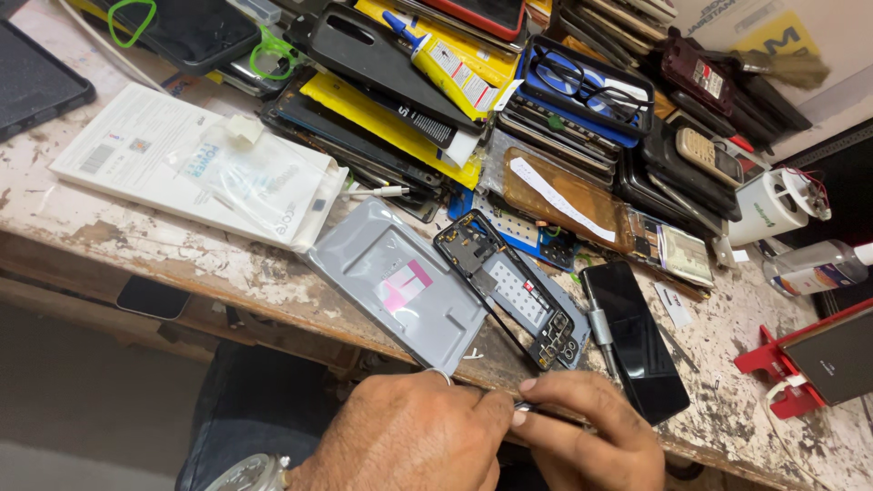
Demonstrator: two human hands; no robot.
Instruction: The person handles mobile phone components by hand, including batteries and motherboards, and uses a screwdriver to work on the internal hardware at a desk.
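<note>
Near the lower edge of the worn surface (136,238), whose white paint had flaked away to bare wood, both hands met over a thin metal tool (544,411). The left hand (409,436) lay knuckles up, its grip pinched shut on the tool's near end between thumb and forefinger. The right hand (591,435) curled beside it, fingers closed over the same shiny shaft; what lay under the palms could not be told. A steel watch (250,475) sat on the left wrist.

Just beyond the hands lay a phone frame (509,289), a black plastic rectangle, hollow, with small circuit parts at its ends. It overlapped a flat grey back plate (400,282) with rounded corners and a pink sticker, which lay to the frame's left. To the frame's right rested a glossy black phone (637,341), face up, with a knurled metal screwdriver (602,335) touching its left edge.

Farther left of the frame lay a flat white box (155,155) with a crinkled clear bag on top. Behind the frame rose a heap of stacked phones and cases (564,136), dark and smooth-edged, topped by a yellow glue tube (446,56) and black-rimmed glasses (587,80). Far right of the frame stood a red plastic stand (773,364) and a clear bottle (814,266) lying on its side.
</note>
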